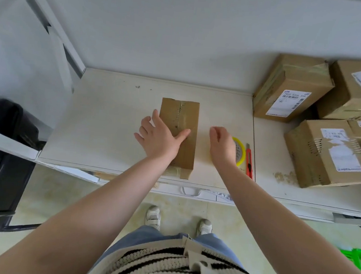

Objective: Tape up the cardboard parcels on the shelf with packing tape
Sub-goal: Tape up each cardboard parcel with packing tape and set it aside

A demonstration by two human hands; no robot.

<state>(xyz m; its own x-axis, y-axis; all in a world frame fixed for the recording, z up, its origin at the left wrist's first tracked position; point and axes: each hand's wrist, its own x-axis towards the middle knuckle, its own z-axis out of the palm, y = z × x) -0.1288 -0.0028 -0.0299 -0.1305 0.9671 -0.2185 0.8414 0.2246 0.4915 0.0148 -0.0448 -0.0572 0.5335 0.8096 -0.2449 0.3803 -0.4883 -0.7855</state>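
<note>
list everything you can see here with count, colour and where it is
small parcel: 1, brown cardboard, middle of the shelf, taped seam on top
stacked parcels: at least 4, brown with white labels, right end of the shelf
tape roll: 1, yellow rim, on the shelf right of the small parcel, partly behind the right hand
box cutter: 1, red, on the shelf just right of the tape roll
shelf: 1, off-white, against the wall
black case: 1, black, far left below shelf level
green crate: 1, green, floor at lower right, mostly cut off
left hand: open, fingers spread, resting on the small parcel's left edge
right hand: loosely curled, holding nothing, over the tape roll
</note>
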